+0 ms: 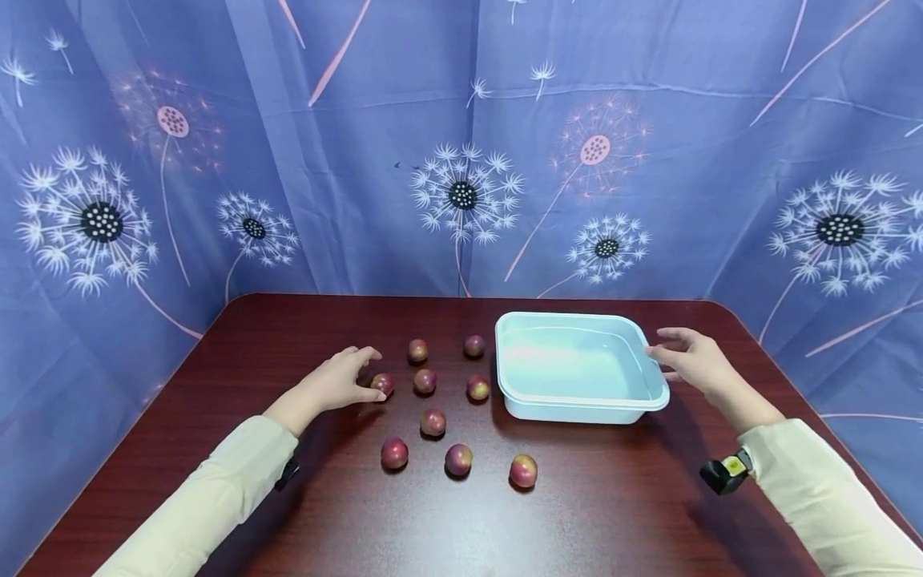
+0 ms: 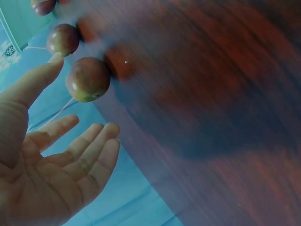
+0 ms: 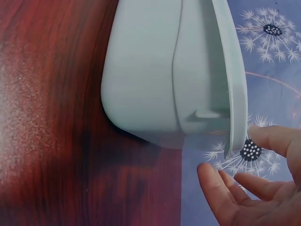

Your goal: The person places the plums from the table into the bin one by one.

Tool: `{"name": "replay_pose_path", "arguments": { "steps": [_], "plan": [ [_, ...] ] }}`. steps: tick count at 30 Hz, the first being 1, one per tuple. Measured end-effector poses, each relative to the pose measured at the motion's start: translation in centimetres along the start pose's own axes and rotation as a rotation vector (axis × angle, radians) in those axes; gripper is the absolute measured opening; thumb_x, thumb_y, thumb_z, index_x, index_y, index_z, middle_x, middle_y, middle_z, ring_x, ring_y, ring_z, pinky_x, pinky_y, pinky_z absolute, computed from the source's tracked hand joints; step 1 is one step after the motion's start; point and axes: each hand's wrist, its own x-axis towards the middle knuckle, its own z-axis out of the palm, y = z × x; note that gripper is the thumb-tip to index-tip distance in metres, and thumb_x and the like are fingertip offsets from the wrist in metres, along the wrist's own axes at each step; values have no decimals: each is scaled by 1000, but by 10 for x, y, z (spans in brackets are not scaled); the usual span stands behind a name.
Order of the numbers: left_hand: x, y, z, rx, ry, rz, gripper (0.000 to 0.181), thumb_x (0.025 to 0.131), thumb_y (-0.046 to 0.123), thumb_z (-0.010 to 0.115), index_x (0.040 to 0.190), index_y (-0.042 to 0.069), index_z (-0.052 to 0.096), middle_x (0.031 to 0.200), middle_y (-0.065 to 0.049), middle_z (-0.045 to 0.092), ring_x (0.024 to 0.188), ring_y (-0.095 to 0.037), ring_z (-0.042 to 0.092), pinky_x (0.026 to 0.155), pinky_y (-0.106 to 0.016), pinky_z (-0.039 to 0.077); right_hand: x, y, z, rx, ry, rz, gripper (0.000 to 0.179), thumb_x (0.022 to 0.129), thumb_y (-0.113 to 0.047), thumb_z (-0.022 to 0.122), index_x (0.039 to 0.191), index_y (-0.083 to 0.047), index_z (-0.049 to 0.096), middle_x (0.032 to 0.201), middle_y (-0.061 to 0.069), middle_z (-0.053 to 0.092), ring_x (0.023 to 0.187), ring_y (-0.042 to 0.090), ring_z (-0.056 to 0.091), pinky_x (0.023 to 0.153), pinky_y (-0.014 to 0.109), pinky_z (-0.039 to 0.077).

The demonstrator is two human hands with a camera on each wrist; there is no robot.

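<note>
My left hand hovers at the leftmost plum, thumb and fingers spread on either side of it. In the left wrist view the palm of that hand faces up with relaxed fingers, and a plum sits just beyond them. At the light blue plastic basin, my right hand is beside the right end. The right wrist view shows its thumb right at the basin's rim, with the other fingers loosely bent below the rim.
Several more reddish-purple plums lie scattered left of and in front of the basin, among them one near the front and one by its left wall. The dark wooden table ends at a blue dandelion-print curtain.
</note>
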Motion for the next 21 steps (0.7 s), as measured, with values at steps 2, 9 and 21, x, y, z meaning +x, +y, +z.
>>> {"name": "replay_pose_path", "arguments": {
  "steps": [2, 9, 21],
  "plan": [
    [0, 0, 1, -17, -7, 0, 58, 77, 27, 78, 122, -2, 53, 109, -24, 59, 93, -32, 62, 84, -47, 50, 0, 1, -1, 10, -21, 23, 67, 96, -27, 55, 140, 16, 28, 128, 37, 47, 92, 16, 65, 74, 32, 57],
    [1, -2, 4, -40, -22, -3, 53, 78, 24, 78, 118, -2, 54, 107, -22, 59, 87, -29, 63, 82, -45, 51, 3, 6, -4, 80, -85, 80, 61, 95, -24, 57, 136, 16, 35, 101, 6, 65, 80, 5, 63, 72, 30, 57],
    [5, -4, 10, -39, -10, 26, 42, 78, 17, 77, 111, -1, 58, 96, -14, 62, 83, -23, 60, 77, -41, 50, 8, 5, -6, 165, -157, 116, 62, 94, -18, 58, 138, 17, 30, 87, -8, 65, 74, 5, 65, 69, 30, 57]
  ]
}}
